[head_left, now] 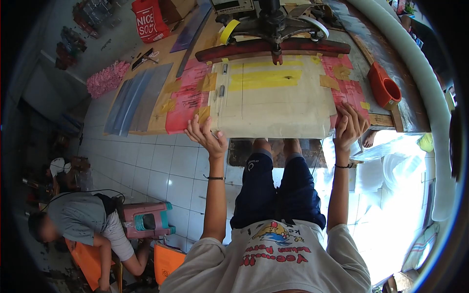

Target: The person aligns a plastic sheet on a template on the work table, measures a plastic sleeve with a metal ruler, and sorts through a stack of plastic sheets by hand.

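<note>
our left fingers (196, 128) loosely open at the near left corner of a cream sheet (273, 110), our right fingers (345, 118) bent at its near right corner, whether gripping we cannot tell, the sheet flat on our wooden surface (154, 117), just before a dark red bar (234, 51)

Off-white T-shirt (268, 276), red lettering (277, 257), cartoon print (276, 233); navy shorts (253, 195); dark bracelets (214, 178), both wrists.

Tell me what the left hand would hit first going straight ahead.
Past the flat tape and red sheet, the left hand would probably meet the left end of the long red bar first, though its height is unclear.
</note>
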A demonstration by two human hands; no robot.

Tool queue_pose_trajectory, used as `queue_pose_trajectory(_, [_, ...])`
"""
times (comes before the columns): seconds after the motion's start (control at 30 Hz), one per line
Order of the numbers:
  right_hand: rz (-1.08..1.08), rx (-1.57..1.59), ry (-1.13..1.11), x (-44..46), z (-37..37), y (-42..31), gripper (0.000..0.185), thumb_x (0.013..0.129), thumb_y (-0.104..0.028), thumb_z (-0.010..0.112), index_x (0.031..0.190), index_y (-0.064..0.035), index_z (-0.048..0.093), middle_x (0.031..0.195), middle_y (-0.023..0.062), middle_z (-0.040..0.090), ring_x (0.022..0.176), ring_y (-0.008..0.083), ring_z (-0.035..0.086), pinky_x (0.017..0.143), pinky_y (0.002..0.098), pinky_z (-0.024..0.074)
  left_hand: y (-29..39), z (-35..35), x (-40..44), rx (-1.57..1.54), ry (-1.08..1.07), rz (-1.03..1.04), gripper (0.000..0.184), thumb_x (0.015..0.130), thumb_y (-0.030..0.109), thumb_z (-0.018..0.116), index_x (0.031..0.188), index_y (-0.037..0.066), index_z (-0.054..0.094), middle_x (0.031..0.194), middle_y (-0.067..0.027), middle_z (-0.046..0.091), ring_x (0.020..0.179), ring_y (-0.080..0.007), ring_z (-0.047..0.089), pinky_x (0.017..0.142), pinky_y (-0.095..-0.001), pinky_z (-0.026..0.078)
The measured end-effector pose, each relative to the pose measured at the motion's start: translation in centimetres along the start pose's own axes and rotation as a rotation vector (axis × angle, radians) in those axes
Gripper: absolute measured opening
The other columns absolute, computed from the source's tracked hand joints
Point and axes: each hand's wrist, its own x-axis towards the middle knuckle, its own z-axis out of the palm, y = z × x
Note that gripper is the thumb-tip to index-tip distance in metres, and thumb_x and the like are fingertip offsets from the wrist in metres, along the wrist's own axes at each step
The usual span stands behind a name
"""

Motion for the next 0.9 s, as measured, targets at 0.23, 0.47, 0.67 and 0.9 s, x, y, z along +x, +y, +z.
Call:
queue_pose_trajectory(0.23, [0.011,0.077,-0.003,-0.4,0.0,0.5,0.050,0.103,-0.033,0.029,0.096,-0.0103,0.074,0.104,0.0017,0.072,0.104,0.0211,0.060,0.097,0.0361,0.0324,0.7,-1.2,0.3,-0.038,-0.079,-0.063,0.047,0.096,0.041,0.037,0.126,0.009,0.055,0.143,-0.0212,0.041,0.137,-0.0431,0.029,0.114,-0.0607,0.007])
queue_pose_trajectory(0.47, [-0.074,0.102,0.003,-0.6,-0.1,0.9,0.070,0.092,-0.070,0.034,0.088,-0.0116,0.072,0.096,0.0009,0.071,0.099,0.0215,0.060,0.096,0.0367,0.0321,0.6,-0.6,-0.3,-0.046,-0.038,-0.077,0.051,0.096,0.044,0.035,0.126,0.007,0.053,0.143,-0.0217,0.041,0.137,-0.0430,0.027,0.113,-0.0604,0.008])
queue_pose_trajectory(0.67, [-0.067,0.163,-0.125,-0.5,-1.3,1.2,0.052,0.081,-0.061,0.060,0.089,-0.0106,0.070,0.102,0.0038,0.070,0.102,0.0236,0.058,0.097,0.0391,0.0315,1.0,-1.8,0.8,-0.059,-0.121,-0.048,0.055,0.096,0.047,0.034,0.128,0.005,0.051,0.141,-0.0211,0.040,0.136,-0.0413,0.027,0.112,-0.0597,0.010])
queue_pose_trajectory(0.9, [0.014,0.106,-0.083,-1.9,-1.0,0.1,0.022,0.091,-0.029,0.059,0.096,-0.0109,0.071,0.107,0.0048,0.067,0.110,0.0255,0.054,0.109,0.0456,0.0250,1.0,-3.1,1.0,-0.083,-0.211,-0.062,0.052,0.097,0.041,0.035,0.132,0.006,0.050,0.145,-0.0186,0.039,0.140,-0.0387,0.024,0.113,-0.0577,0.010])
